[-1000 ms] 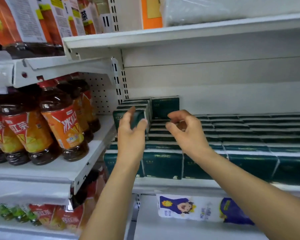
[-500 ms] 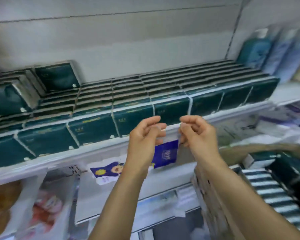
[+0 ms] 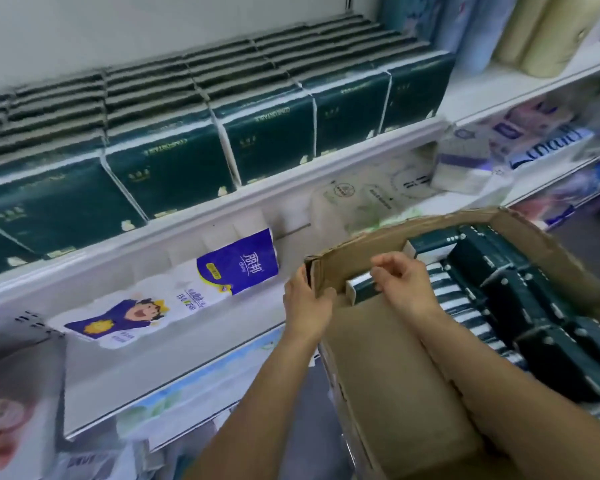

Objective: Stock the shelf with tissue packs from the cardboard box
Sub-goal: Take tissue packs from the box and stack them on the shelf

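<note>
Dark green tissue packs (image 3: 267, 133) stand in tight rows along the upper white shelf (image 3: 187, 218). At the lower right is the open cardboard box (image 3: 551, 244), with several more green packs (image 3: 499, 296) filling its right side. My left hand (image 3: 307, 299) grips the box's near left corner, thumb inside the wall. Inside the box, my right hand (image 3: 407, 284) curls its thumb and fingers on the end of one upright tissue pack (image 3: 359, 289) that stands alone near that corner.
Below the green packs lies a white and blue toilet-roll bag (image 3: 187, 292) on the lower shelf. Pale paper packs (image 3: 371, 199) sit behind the box. Tall roll packs (image 3: 534, 32) stand at the upper right. The box's left half shows bare cardboard (image 3: 388, 358).
Both hands have dropped from the shelf front down and right to the box. The left has taken hold of the box's corner and the right has reached a pack inside. The view swung right and down.
</note>
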